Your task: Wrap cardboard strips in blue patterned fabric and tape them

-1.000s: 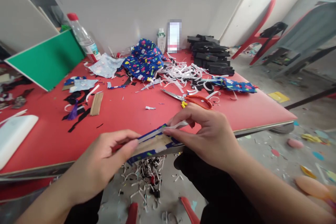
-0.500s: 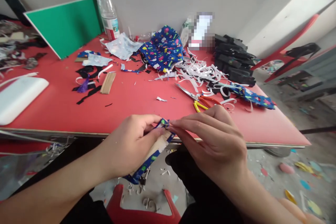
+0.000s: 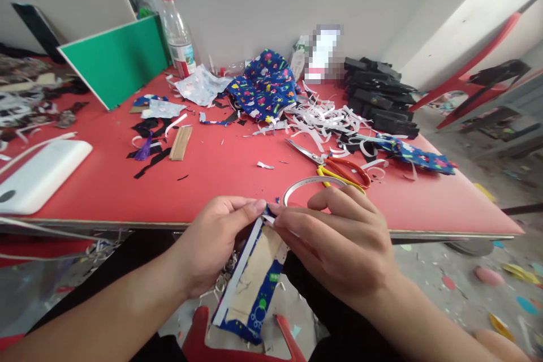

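Over the table's front edge, my left hand [image 3: 220,237] is closed on the top end of a flat tan board [image 3: 254,277] partly wrapped in blue printed fabric [image 3: 274,283]. A narrow white strip [image 3: 237,277] lies along the board's left edge. My right hand [image 3: 348,237] pinches a thin white strip at the same top corner, its fingertips meeting my left thumb. A loop of white strip [image 3: 311,179] curls up above my right hand. Just beyond it lie scissors [image 3: 326,167] with red and yellow handles. Where the strip ends between my fingers is hidden.
On the red table [image 3: 224,181] are white paper scraps [image 3: 322,119], crumpled blue printed fabric [image 3: 267,87], a stack of black pieces [image 3: 377,96], a plastic bottle [image 3: 180,39], a green board [image 3: 119,59] and a white power bank [image 3: 46,175]. A red stool [image 3: 197,334] is below.
The wrapped board has swung lower and turned its tan face toward me, showing the white strip along its edge. A curled white strip now rises by my right hand. The view has shifted slightly.
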The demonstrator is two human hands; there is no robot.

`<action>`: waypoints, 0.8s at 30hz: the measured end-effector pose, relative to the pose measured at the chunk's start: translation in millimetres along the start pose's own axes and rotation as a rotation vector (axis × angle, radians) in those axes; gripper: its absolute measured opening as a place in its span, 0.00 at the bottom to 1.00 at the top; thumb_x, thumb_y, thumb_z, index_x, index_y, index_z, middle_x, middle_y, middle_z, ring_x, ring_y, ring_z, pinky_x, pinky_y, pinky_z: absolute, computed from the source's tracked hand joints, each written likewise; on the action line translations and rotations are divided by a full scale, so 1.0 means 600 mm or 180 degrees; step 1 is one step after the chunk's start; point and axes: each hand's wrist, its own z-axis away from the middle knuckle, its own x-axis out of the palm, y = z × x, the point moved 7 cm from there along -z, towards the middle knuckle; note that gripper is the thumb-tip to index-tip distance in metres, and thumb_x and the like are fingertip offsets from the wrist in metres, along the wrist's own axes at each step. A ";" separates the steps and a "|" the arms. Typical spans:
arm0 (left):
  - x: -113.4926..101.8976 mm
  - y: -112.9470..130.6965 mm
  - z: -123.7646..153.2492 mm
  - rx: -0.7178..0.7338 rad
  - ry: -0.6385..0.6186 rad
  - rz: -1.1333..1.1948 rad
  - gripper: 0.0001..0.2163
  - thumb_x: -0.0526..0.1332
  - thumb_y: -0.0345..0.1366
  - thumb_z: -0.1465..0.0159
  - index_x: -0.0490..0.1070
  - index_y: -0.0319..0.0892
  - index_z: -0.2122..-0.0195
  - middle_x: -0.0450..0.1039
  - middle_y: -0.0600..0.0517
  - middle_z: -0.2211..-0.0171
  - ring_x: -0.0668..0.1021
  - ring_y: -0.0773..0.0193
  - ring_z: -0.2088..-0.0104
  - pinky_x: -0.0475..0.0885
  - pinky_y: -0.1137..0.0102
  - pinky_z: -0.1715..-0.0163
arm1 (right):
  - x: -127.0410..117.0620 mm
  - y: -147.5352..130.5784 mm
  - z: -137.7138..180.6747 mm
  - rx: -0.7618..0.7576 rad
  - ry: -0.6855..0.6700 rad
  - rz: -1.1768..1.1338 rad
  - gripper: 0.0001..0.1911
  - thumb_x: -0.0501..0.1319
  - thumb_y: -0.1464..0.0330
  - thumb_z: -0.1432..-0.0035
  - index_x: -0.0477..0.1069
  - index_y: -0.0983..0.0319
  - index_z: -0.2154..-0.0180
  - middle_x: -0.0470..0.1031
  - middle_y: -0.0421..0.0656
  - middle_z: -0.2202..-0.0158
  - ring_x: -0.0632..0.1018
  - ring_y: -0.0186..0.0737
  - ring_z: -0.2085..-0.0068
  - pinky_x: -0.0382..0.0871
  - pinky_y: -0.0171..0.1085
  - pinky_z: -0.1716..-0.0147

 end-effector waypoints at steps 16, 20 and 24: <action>0.013 0.001 -0.006 0.0188 -0.0194 0.0000 0.17 0.68 0.48 0.33 0.82 0.37 0.66 0.77 0.49 0.73 0.76 0.65 0.73 0.73 0.70 0.66 | -0.010 0.016 -0.003 0.0341 0.0255 -0.0392 0.07 0.67 0.77 0.35 0.77 0.58 0.63 0.75 0.37 0.76 0.72 0.36 0.71 0.66 0.38 0.68; 0.016 -0.001 -0.004 0.0170 -0.0145 -0.0098 0.17 0.69 0.49 0.33 0.82 0.38 0.64 0.75 0.51 0.75 0.74 0.67 0.75 0.72 0.71 0.68 | -0.008 0.014 -0.002 0.0318 0.0205 -0.0297 0.09 0.65 0.78 0.35 0.77 0.58 0.63 0.74 0.36 0.77 0.71 0.36 0.72 0.65 0.39 0.67; 0.011 -0.003 -0.004 0.0219 0.0001 0.0192 0.16 0.73 0.48 0.37 0.82 0.37 0.68 0.72 0.52 0.76 0.74 0.68 0.74 0.71 0.74 0.70 | -0.009 0.011 -0.001 0.0219 0.0271 -0.0160 0.11 0.65 0.80 0.37 0.77 0.57 0.62 0.77 0.36 0.75 0.73 0.37 0.71 0.65 0.41 0.67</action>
